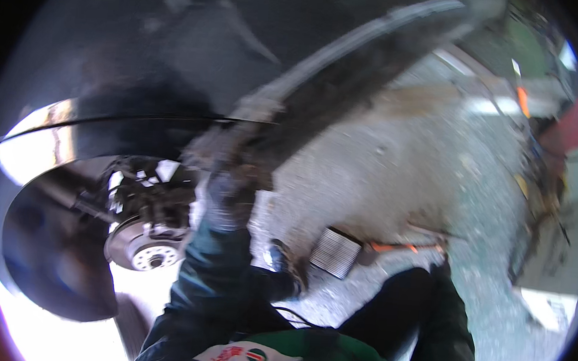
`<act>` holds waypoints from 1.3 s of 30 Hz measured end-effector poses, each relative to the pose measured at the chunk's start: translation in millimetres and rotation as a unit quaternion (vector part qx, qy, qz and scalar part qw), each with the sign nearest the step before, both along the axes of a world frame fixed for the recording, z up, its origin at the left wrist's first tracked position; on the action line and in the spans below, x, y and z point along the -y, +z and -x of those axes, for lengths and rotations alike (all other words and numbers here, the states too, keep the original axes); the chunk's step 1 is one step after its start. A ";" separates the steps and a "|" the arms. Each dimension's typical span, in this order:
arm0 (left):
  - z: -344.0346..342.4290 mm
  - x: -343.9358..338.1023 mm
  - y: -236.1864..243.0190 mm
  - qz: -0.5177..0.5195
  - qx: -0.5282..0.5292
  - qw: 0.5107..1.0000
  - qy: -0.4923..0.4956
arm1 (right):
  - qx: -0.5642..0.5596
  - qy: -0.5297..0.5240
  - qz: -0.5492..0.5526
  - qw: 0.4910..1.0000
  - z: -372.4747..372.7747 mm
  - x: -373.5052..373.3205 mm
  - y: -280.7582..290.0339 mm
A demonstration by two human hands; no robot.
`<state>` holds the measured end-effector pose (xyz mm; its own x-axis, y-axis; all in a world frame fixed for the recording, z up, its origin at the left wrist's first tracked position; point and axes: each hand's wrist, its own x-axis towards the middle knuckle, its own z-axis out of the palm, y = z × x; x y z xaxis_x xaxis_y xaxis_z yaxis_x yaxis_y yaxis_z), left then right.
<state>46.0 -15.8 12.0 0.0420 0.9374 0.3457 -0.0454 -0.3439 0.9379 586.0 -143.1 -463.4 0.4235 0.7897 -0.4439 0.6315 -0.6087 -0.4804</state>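
The left hand [236, 182] is smeared by motion, so its separate fingers cannot be made out, nor how they meet the long, dark, curved panel with a pale edge [350, 74] that blurs away above and right of them; the right hand [440, 255] is small and dark, its grip on the thin orange-handled tool [395, 247] beside its fingers too indistinct to tell; left of the left fingers, the glossy black car body [111, 40] runs into the dark fisheye rim; far right of the right fingers, a dull red shape [574, 127] is too blurred to identify.
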 end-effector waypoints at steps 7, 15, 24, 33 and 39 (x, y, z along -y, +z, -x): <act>-5.4 -14.7 -9.3 0.077 0.176 0.979 -0.069 | 0.069 0.014 0.037 0.997 5.1 -14.4 -9.0; -10.1 -21.8 -11.2 0.060 0.139 0.987 -0.057 | 0.117 -0.002 0.072 0.991 27.1 -46.3 61.7; -2.6 -0.8 -4.1 -0.034 -0.184 0.977 0.101 | 0.284 0.249 0.073 0.923 43.5 -111.1 59.6; -7.2 18.3 -6.7 0.084 0.140 0.986 -0.037 | 0.393 0.275 0.129 0.868 43.6 -90.1 38.3; -6.3 17.8 -3.0 0.139 0.095 0.985 -0.020 | 0.228 0.330 0.256 0.880 24.6 -96.1 -20.4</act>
